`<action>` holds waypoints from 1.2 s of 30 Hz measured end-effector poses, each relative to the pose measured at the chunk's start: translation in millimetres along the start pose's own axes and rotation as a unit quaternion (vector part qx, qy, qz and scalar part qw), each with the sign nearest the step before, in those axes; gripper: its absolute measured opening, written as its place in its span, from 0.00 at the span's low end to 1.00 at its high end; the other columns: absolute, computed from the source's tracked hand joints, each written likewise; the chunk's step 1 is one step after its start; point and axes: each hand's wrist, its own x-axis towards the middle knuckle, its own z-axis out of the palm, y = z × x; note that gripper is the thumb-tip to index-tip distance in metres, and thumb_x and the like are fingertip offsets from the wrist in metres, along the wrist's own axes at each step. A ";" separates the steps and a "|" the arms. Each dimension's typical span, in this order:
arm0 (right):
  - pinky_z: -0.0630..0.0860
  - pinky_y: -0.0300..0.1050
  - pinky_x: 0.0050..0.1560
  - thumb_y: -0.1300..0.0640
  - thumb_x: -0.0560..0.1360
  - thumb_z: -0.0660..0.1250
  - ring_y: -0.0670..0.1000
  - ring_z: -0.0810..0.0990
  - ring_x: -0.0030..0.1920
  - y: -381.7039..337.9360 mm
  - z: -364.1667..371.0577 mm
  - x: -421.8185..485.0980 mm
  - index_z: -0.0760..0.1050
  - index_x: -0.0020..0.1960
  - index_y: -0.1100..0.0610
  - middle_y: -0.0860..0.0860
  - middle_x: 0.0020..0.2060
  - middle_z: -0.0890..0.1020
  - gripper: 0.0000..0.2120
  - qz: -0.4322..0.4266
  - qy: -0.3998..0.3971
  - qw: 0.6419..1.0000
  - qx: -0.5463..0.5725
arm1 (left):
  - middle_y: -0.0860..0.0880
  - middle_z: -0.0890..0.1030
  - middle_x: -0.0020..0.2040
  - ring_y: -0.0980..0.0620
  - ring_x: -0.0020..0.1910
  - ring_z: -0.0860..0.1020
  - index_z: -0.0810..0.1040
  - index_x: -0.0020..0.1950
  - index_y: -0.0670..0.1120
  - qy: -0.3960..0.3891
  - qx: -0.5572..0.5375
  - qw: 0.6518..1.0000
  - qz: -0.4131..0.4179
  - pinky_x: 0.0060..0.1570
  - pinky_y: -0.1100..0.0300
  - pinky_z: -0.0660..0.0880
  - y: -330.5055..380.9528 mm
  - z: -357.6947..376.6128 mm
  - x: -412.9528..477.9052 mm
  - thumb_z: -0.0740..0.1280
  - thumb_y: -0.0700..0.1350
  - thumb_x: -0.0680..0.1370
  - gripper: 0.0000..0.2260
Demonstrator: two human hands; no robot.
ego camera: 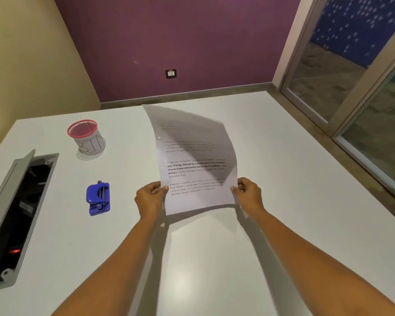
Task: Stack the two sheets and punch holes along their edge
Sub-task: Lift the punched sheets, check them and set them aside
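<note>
My two hands hold up white paper printed with black text (pixel 196 156), raised above the plain white worktop (pixel 283 179) in front of me. I cannot tell whether it is one sheet or two lying together. My left hand (pixel 149 198) pinches the paper's lower left edge, thumb on the printed face and fingers curled behind. My right hand (pixel 249 195) pinches the lower right edge in the same way. The paper rises away from me between the hands, bowing and curling, with its far top corner leaning left. A grey shadow falls across its upper right part. Two small pale round spots (pixel 159 137) show just inside its left edge, one above the other.

To the left of my left hand, well apart from the paper, a small blue plastic hole punch (pixel 98 198) sits on the worktop. Farther back on the left stands a mesh cup with a red rim (pixel 87 139), wrapped in a white label reading "BIN". At the far left a grey-framed cable hatch (pixel 16 213) is set into the worktop, its lid tilted up and its inside dark. Beyond the worktop is a purple wall (pixel 192 42) with a wall socket (pixel 170 73), and to the right a glass door (pixel 351 65).
</note>
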 end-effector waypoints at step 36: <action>0.70 0.40 0.53 0.71 0.78 0.53 0.59 0.76 0.56 76.9 -193.8 405.6 0.73 0.63 0.64 0.65 0.57 0.77 0.17 0.026 0.076 0.996 -0.022 | 0.39 0.82 0.53 0.39 0.51 0.80 0.81 0.53 0.38 -0.014 0.087 0.996 -0.033 0.56 0.50 0.77 101.0 440.6 126.3 0.68 0.34 0.73 0.10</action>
